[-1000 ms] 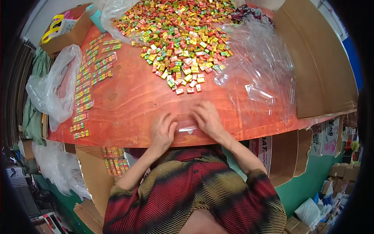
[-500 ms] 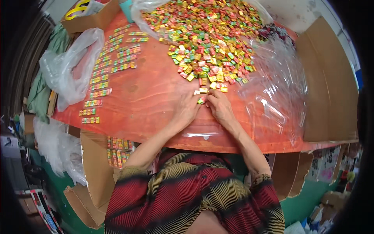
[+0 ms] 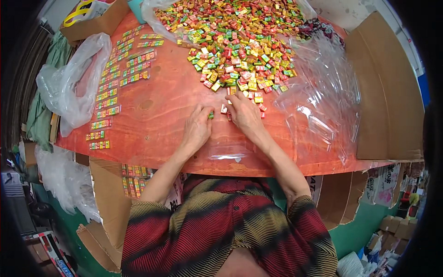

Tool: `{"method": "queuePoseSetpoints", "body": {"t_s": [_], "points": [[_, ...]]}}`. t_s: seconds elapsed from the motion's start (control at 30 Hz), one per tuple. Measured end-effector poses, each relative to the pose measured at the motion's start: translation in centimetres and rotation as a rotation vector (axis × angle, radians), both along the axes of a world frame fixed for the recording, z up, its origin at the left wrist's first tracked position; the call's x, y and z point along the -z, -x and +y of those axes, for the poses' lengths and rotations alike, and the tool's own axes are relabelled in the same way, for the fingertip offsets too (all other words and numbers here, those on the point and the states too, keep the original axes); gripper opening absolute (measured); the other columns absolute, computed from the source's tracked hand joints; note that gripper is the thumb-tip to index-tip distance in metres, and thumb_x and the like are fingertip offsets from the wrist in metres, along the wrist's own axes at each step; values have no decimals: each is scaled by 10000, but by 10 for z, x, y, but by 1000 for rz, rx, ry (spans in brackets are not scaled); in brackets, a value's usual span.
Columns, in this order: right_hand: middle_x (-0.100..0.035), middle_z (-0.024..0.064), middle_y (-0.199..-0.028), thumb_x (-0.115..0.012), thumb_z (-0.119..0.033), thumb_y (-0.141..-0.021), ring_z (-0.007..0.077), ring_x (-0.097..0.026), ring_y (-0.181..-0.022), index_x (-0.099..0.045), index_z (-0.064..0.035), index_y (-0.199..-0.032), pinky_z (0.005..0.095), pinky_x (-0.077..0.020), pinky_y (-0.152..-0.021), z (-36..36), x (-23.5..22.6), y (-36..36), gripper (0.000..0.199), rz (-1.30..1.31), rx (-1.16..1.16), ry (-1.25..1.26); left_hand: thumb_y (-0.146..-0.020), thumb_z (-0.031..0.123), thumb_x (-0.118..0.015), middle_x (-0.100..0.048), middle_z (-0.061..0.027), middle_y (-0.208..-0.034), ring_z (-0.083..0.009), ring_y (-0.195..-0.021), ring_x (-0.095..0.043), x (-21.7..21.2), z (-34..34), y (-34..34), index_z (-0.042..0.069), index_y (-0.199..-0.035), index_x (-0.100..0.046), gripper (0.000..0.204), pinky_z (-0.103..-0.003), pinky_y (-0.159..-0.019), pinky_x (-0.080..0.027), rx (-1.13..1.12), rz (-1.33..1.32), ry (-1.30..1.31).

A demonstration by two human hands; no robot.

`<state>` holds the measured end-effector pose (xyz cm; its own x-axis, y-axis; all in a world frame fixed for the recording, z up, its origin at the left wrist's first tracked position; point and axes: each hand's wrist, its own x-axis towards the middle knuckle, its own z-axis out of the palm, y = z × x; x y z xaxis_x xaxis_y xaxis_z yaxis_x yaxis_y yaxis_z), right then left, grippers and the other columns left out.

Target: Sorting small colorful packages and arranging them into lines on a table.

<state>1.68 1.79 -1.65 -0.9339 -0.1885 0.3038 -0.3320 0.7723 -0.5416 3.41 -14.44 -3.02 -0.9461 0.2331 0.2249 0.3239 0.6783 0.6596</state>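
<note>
L grip (image 3: pixel 198 126) snug on grn pkt (image 3: pixel 211 115)

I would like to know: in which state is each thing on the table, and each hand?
Left hand: closed on green packet
Right hand: at loose packets, grip unclear
Loose packets: heaped
Packet strips: laid in rows
Clear plastic trays: piled at right
Translucent plastic bag: crumpled
Upper-left cardboard box: open, holding things

Near the frame's centre, the left grip (image 3: pixel 197 127) holds a small green packet (image 3: pixel 211 115); the right grip (image 3: pixel 246 114) is at the lower edge of a packet pile (image 3: pixel 244 53), upper middle.
</note>
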Motion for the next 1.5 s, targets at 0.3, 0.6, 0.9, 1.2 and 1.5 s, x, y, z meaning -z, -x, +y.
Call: {"method": "queuePoseSetpoints", "body": {"t_s": [0.3, 0.6, 0.9, 1.2, 1.5], "points": [[-515, 134, -808, -622, -155, -729, 300, -559, -721, -518, -33, -962, 394, -451, -570, 4, 10, -31, 283, -77, 32, -171, -700, -18, -532, -497, -121, -942, -305, -879, -512, -3, -1, 26, 44, -961, -537, 268, -363, -742, -428, 160, -45, 38], [-530, 126, -803, -618, -214, -743, 301, -563, -713, -546, -55, -953, 390, -445, -555, 23, -4, -25, 272, -105, 72, -175, -728, 39, -584, -503, -129, -898, -303, -861, -518, -1, 17, 26, 32, -962, -548, 237, -371, -732, -425, 239, -2, 3], [-557, 170, -776, -574, -226, -772, 302, -577, -611, -545, -5, -762, 394, -459, -511, -13, 8, 53, 223, 79, 233, -228, -711, 22, -588, -491, -150, -834, -311, -799, -516, -3, 11, 16, 0, -884, -547, 179, -374, -692, -417, 66, -83, 24], [-524, 137, -766, -560, -51, -696, 298, -516, -728, -518, -12, -842, 390, -415, -643, -26, 8, 19, 157, 212, 14, -91, -697, 7, -592, -458, -156, -864, -337, -835, -497, -11, -10, 12, -3, -907, -523, 221, -392, -709, -420, 42, -182, 40], [-532, 138, -884, -572, -82, -747, 300, -550, -797, -530, -26, -989, 368, -458, -638, 31, -9, -33, 253, 5, 58, 32, -640, 88, -693, -460, -131, -985, -316, -918, -503, -15, -6, 19, 22, -1073, -500, 479, -381, -776, -428, 244, -88, -8]]}}
